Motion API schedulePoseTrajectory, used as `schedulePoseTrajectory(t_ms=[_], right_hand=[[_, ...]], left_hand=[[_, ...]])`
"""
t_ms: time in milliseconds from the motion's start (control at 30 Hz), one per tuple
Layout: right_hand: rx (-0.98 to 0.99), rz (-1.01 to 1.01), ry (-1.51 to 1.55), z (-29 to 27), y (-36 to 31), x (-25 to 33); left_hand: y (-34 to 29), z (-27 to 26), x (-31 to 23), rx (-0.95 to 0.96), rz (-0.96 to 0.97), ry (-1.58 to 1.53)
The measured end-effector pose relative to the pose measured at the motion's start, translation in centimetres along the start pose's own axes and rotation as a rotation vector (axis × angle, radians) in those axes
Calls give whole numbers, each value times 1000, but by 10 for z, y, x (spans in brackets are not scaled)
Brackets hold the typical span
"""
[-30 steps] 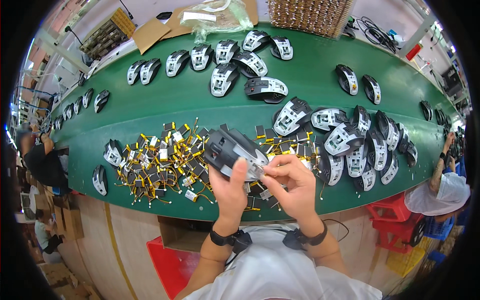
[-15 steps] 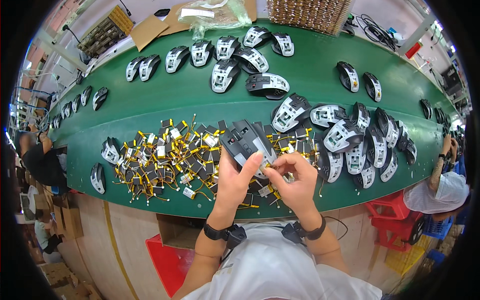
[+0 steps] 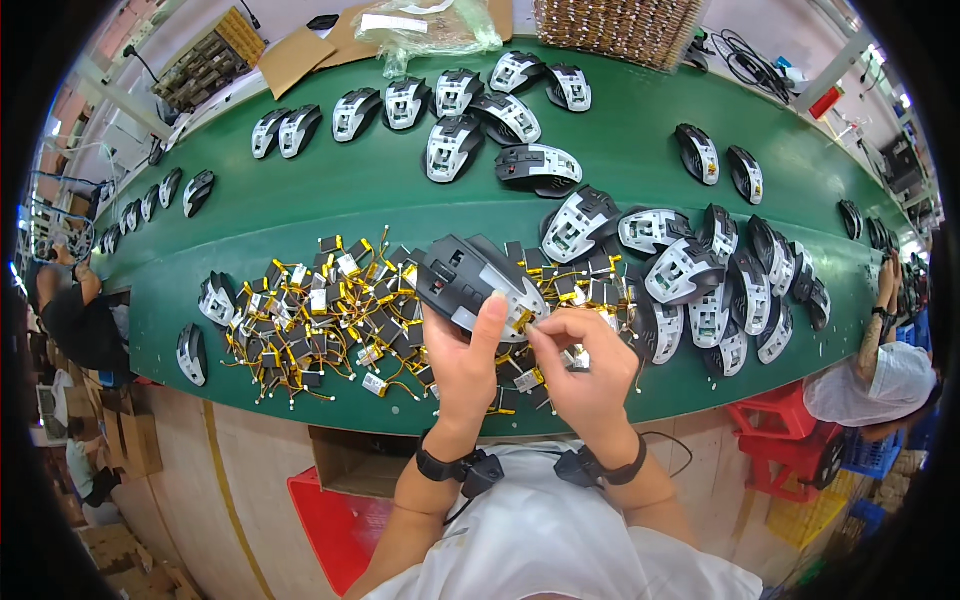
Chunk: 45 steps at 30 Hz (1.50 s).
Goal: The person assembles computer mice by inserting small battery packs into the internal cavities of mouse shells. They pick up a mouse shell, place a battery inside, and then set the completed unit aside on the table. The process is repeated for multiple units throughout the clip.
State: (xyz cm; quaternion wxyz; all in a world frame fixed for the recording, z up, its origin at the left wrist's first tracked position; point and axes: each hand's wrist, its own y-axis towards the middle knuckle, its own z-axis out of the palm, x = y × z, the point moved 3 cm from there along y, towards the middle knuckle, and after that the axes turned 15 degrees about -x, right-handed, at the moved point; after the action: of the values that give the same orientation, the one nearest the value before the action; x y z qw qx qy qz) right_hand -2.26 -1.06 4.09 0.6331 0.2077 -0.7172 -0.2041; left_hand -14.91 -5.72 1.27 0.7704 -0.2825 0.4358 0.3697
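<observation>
In my left hand [image 3: 465, 370] is a black and grey computer mouse [image 3: 473, 285], its open grey underside facing up and the thumb pressed over its edge. A yellow-taped piece [image 3: 524, 318] sits in the opening at the mouse's near end. Thumb and forefinger of my right hand [image 3: 585, 365] are pinched together right at that end; whatever is between them is too small to make out. Below the mouse spreads a loose pile of small black batteries [image 3: 345, 310] with yellow tape and thin wires.
A heap of similar mice [image 3: 685, 270] lies close on the right. More mice [image 3: 405, 103] stand along the far side of the green table [image 3: 620, 130]. A woven-looking box [image 3: 620, 30] and clear plastic bag [image 3: 430, 35] are at the back. People sit at both sides.
The mouse has turned and tilted in my left hand, its far end swinging left, so more of its underside shows. My right fingers stay at its near end.
</observation>
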Motion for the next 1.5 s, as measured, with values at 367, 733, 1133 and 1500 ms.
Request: schedulePoseTrajectory(t_ms=[367,733,1133,1500], right_hand=[[-5,-311,-64,8,-5,2],[48,-296,-104,2,-6,6],[341,-528,-243,-8,15,3],[393,-434,-93,-17,18,4]], left_hand=[[-2,-6,4,-129,27,-93],[-4,-6,-5,-102,-32,-137],[-3,1,-5,-43,-233,-193],[-2,3,-15,19,-196,-107]])
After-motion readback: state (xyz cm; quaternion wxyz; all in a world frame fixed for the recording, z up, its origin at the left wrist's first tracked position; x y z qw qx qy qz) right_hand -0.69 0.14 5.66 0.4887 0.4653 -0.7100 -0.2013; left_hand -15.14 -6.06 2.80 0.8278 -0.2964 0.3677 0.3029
